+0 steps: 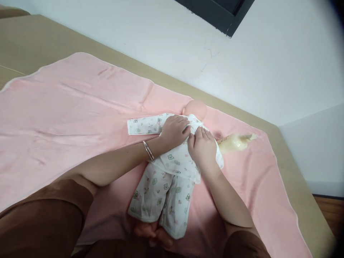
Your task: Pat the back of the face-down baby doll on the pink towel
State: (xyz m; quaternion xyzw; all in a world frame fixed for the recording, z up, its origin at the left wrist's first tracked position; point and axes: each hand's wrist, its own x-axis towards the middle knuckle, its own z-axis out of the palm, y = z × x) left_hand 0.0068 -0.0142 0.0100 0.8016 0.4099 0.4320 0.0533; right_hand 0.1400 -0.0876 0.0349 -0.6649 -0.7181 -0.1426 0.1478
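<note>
A baby doll (195, 109) lies on its back with its bald head away from me and its bare feet (154, 233) toward me. It has on a white printed shirt (172, 161) and matching trousers (163, 197). One long sleeve (145, 125) stretches flat to the left. My left hand (175, 132), with a bangle on its wrist, has its fingers curled on the shirt front just below the neck. Close beside it, my right hand (202, 145) pinches the cloth on the other side of the chest. The fingertips are partly hidden.
Beneath the doll a pink blanket (88, 93) spreads with creases over a tan table (59, 36). Right of the doll is a glossy pale yellow shape (238, 142) that I cannot identify. A white wall (161, 36) with a dark frame (217, 14) borders the far side.
</note>
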